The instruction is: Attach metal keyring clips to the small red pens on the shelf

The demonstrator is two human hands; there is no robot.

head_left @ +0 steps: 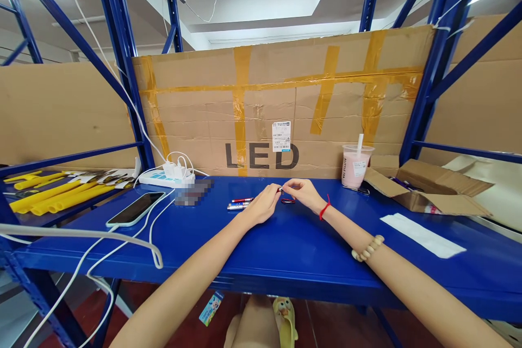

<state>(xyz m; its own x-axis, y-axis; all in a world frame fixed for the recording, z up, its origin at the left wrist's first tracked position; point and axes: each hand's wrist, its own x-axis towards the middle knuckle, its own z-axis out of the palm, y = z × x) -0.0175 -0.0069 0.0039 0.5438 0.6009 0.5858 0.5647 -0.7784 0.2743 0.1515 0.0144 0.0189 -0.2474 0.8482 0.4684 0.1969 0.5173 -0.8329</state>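
Both hands meet over the middle of the blue shelf (253, 250). My left hand (264, 205) is closed, with a small dark red piece (279, 190) showing at its fingertips; its kind is too small to tell. Close on the right, my right hand (304, 191) pinches with thumb and forefinger near that piece, and what it holds, if anything, I cannot make out. Under the right fingers lies another small dark red part (287, 201). Beside the left hand rest a red pen (242, 200) and silver-blue pens (237, 206), partly hidden by that hand.
A phone (136, 209) with white cables and a power strip (163, 176) stand at left, beyond them yellow-handled tools (73, 196). At right are a pink drink cup (354, 167), an open cardboard box (440, 187) and a white strip (424, 235). Cardboard (196, 130) closes the back.
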